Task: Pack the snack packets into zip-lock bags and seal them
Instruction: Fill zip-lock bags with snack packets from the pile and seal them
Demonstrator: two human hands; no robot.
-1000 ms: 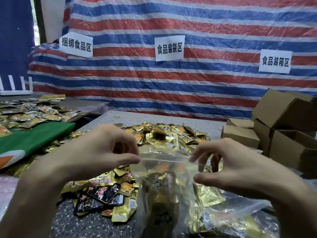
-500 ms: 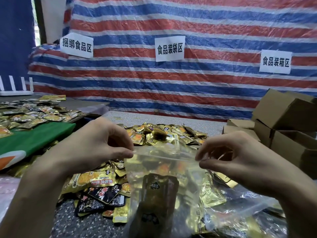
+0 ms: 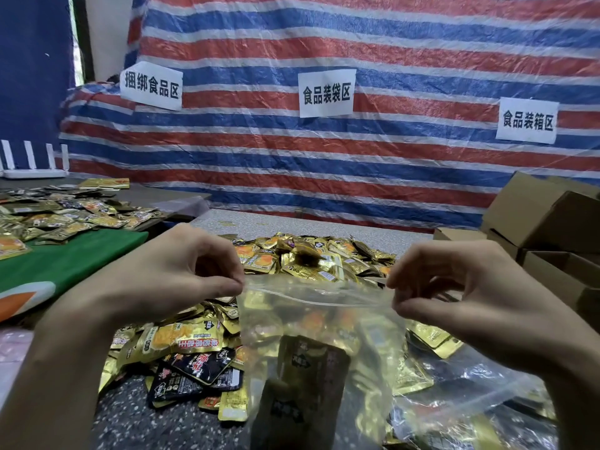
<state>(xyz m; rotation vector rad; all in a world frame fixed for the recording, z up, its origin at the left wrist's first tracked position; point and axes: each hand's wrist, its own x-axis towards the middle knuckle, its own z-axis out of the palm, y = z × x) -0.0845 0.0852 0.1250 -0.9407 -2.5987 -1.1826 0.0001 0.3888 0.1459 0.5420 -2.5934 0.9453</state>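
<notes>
Hanging between pinching hands (image 3: 168, 280) (image 3: 470, 303), zip-lock bag (image 3: 319, 315)

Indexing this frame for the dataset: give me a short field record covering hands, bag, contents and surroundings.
zip-lock bag: upright, top edge stretched between both hands; seal state unclear
left hand: pinches its top left corner
right hand: pinches its top right corner
contents: dark snack packet at front; rest blurred
loose packets: gold pile on the table behind the bag
cardboard boxes: stacked at right
</notes>
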